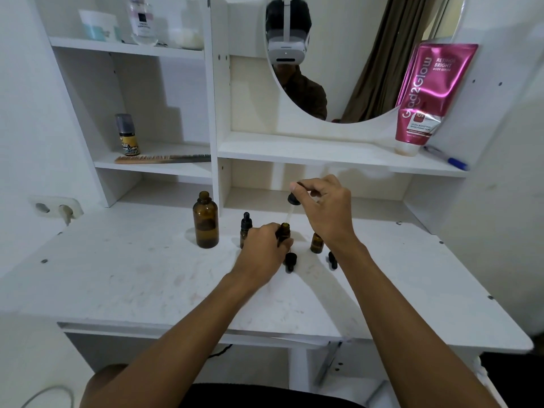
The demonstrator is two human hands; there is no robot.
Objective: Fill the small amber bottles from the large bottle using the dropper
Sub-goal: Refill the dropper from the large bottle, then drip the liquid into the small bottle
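Note:
The large amber bottle stands uncapped on the white desk, left of centre. My left hand grips a small open amber bottle upright on the desk. My right hand pinches the black bulb of a dropper, whose glass tube points down into that bottle's mouth. A second small amber bottle with its dropper cap on stands just left of my left hand. A third small bottle, uncapped, stands under my right wrist.
Two loose black dropper caps lie on the desk near the bottles. Behind are white shelves with a comb, a small spray bottle, a pink tube, a pen and a round mirror. A wall socket sits far left.

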